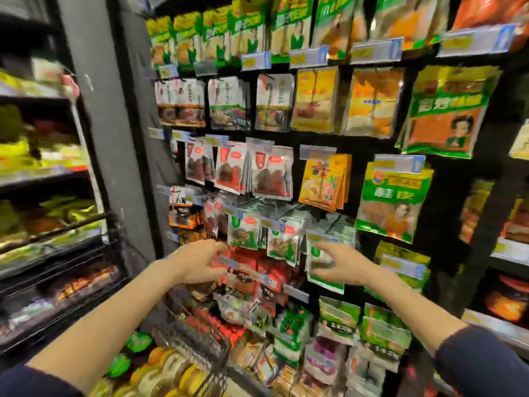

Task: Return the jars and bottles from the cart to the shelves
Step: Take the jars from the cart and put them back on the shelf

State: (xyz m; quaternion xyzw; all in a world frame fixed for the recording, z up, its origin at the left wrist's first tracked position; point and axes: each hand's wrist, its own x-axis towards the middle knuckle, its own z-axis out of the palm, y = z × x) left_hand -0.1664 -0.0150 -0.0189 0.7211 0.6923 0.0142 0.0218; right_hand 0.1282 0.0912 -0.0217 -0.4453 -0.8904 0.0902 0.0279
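Both my arms reach forward toward a wall of hanging spice packets. My left hand is held out with fingers apart, in front of red packets, holding nothing. My right hand is spread in front of a clear green-edged packet; whether it touches the packet is unclear. A black wire cart stands below my left arm, with yellow-lidded jars and green-capped bottles inside. The picture is blurred.
Pegs with hanging packets fill the black rack ahead. A grey pillar stands left of it. Shelves with goods run along the left. Red jars sit on a shelf at the right.
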